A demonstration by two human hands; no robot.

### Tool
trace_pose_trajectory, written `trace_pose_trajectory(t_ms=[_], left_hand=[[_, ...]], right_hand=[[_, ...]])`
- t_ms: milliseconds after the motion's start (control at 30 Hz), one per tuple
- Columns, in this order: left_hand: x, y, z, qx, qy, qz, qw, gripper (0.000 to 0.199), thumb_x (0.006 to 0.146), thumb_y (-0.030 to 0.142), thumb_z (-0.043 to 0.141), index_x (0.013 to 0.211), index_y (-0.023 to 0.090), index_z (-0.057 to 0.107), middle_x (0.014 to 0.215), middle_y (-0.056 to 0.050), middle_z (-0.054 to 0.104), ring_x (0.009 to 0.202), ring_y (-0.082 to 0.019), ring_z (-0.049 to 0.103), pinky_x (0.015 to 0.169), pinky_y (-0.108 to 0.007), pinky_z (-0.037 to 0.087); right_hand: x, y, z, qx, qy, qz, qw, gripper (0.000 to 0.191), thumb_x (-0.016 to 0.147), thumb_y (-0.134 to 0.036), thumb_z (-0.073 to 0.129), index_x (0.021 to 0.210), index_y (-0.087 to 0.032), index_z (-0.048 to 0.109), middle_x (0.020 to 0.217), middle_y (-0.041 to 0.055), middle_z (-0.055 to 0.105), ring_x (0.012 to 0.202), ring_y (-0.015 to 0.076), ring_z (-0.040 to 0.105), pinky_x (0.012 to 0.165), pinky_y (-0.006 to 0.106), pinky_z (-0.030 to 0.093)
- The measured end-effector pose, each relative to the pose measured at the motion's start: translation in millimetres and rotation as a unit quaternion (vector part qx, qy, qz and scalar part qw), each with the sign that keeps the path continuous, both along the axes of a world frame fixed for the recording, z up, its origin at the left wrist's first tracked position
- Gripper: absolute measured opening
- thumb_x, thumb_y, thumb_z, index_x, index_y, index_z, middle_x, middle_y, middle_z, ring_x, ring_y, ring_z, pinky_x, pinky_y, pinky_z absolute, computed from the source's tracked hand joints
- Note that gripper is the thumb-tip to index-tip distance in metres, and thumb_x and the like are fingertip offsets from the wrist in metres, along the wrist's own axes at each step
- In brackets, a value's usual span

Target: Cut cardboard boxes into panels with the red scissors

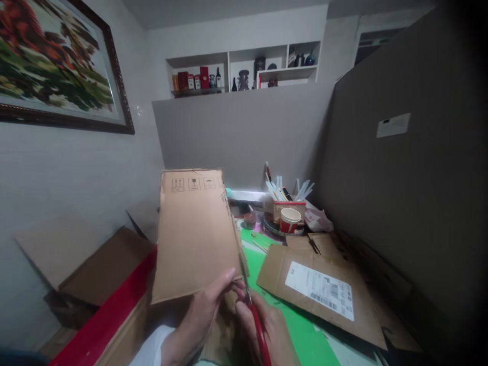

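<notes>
Head view, left grip (202,311) clamped on cardboard (192,239), right grip (270,321) wrapped around red-handled scissors (256,319)

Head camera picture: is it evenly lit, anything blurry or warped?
In the head view, light is dim and uneven, with glare at the pale strip and a black right edge; same view, symbols on the cardboard are recognisable, small print on the label blurs, the framed painting looks skewed.
</notes>
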State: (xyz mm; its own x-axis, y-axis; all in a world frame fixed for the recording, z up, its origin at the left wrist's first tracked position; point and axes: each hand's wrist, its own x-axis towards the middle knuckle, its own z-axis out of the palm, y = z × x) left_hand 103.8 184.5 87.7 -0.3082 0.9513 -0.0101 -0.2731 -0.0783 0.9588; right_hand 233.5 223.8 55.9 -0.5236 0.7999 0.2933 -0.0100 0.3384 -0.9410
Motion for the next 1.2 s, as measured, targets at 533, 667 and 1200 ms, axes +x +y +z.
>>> trace_pose_trajectory(t_ms=[533, 667, 1200], left_hand=[[-9, 0, -20.9, -0.014, -0.096, 0.051, 0.994, 0.029, 0.082, 0.046, 0.074, 0.074, 0.018, 0.08, 0.081, -0.004, 0.078, 0.089, -0.021, 0.069, 0.097, -0.028, 0.045], [-8, 1, -22.8, -0.005, -0.102, 0.06, 0.993, 0.026, 0.081, 0.044, 0.076, 0.078, 0.018, 0.08, 0.083, -0.005, 0.079, 0.09, -0.021, 0.069, 0.094, -0.029, 0.046], [3, -3, -11.9, -0.008, -0.132, 0.05, 0.99, 0.03, 0.07, 0.046, 0.084, 0.073, 0.017, 0.081, 0.074, -0.006, 0.076, 0.076, -0.018, 0.068, 0.078, -0.025, 0.053]], right_hand=[[-7, -7, -32.3, -0.086, -0.018, -0.072, 0.994, 0.039, 0.083, -0.054, 0.063, 0.102, -0.023, 0.05, 0.081, 0.0053, 0.071, 0.065, 0.0206, 0.068, 0.056, 0.027, 0.051], [-7, -6, -31.9, -0.068, -0.036, -0.093, 0.993, 0.038, 0.084, -0.059, 0.06, 0.094, -0.023, 0.058, 0.067, 0.0038, 0.069, 0.057, 0.0209, 0.064, 0.045, 0.025, 0.045], [5, -9, -7.9, 0.012, -0.067, -0.051, 0.996, 0.057, 0.095, -0.065, 0.041, 0.101, -0.019, 0.075, 0.055, 0.0012, 0.062, 0.05, 0.0198, 0.062, 0.054, 0.027, 0.046]])
